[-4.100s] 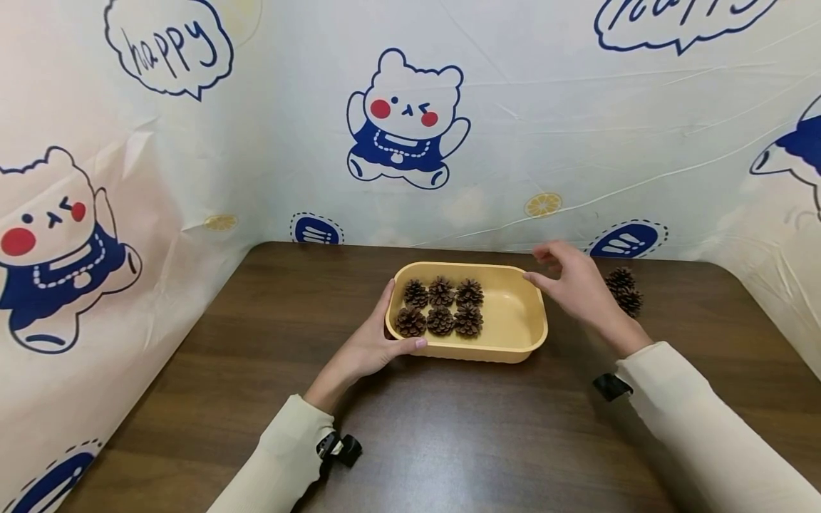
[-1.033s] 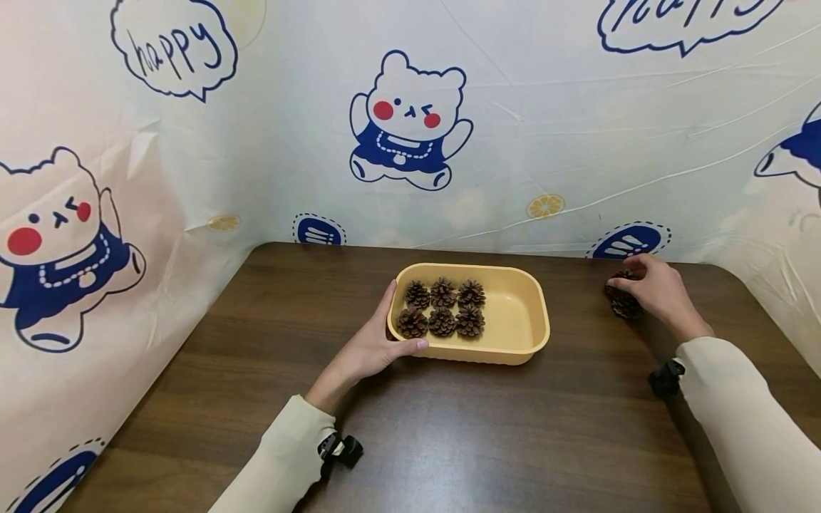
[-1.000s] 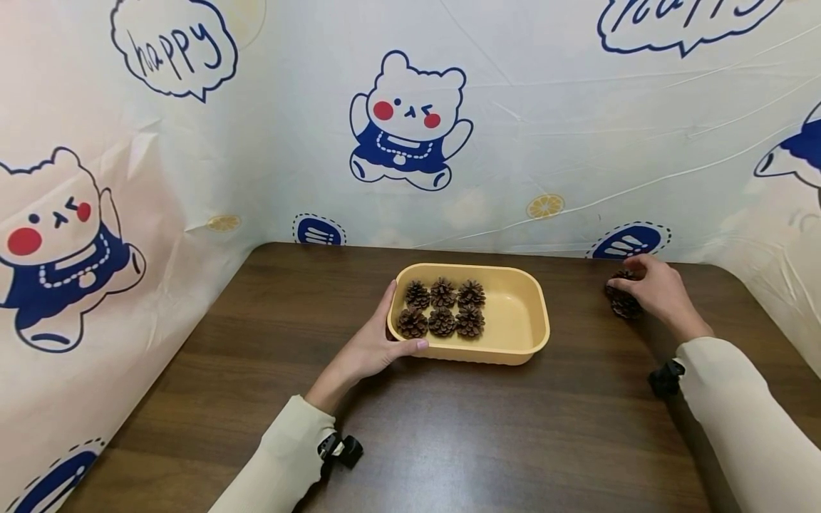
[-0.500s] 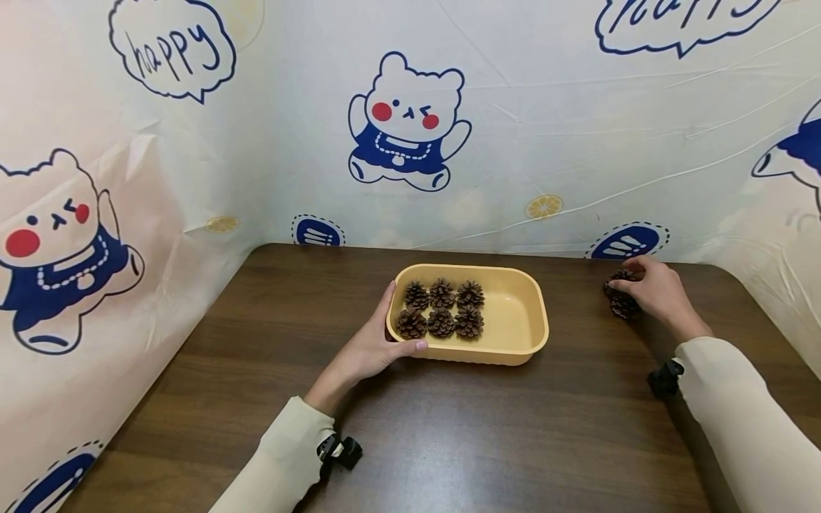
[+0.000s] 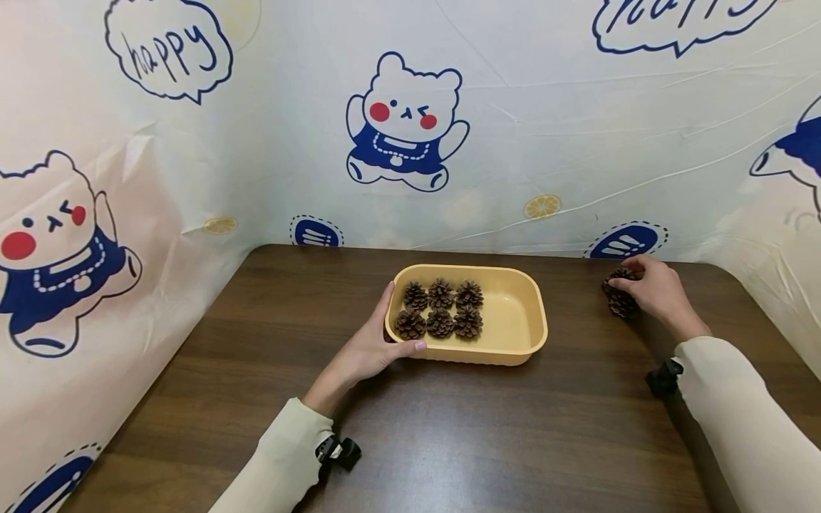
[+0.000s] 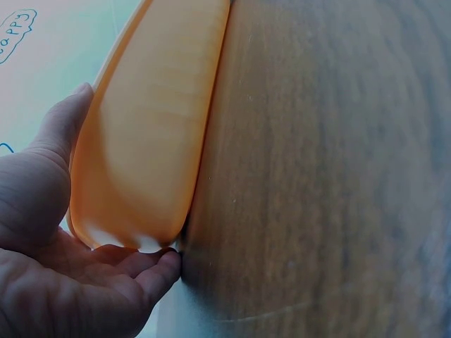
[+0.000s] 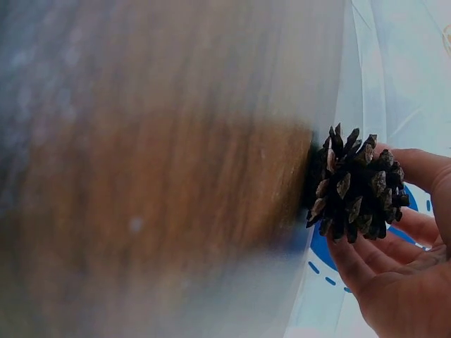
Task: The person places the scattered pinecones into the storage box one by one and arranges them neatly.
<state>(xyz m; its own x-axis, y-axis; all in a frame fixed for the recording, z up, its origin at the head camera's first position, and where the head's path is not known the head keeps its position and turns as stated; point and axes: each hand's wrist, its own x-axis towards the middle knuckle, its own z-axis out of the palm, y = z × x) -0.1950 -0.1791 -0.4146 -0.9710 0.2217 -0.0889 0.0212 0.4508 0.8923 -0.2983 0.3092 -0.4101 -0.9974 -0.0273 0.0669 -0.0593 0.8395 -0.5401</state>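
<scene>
A yellow plastic box (image 5: 513, 313) sits on the table, with several brown pine cones (image 5: 440, 323) in two rows in its left part. My left hand (image 5: 368, 348) grips the box's left end, its thumb along the front wall; in the left wrist view the fingers (image 6: 151, 271) curl under the end wall. At the back right, my right hand (image 5: 663, 293) holds a pine cone (image 7: 356, 186) between thumb and fingers, low at the table. In the head view the pine cones (image 5: 621, 305) there overlap, partly hidden behind the hand.
The dark wooden table (image 5: 449, 434) ends at the back against a printed cloth (image 5: 500, 142) with bear drawings. More of this cloth hangs at the left and right sides. Each wrist carries a small black camera (image 5: 340, 452).
Since the oldest frame, my right hand has moved right from the box's right rim to the pine cones. In the last second it has stayed there. The left hand keeps its grip.
</scene>
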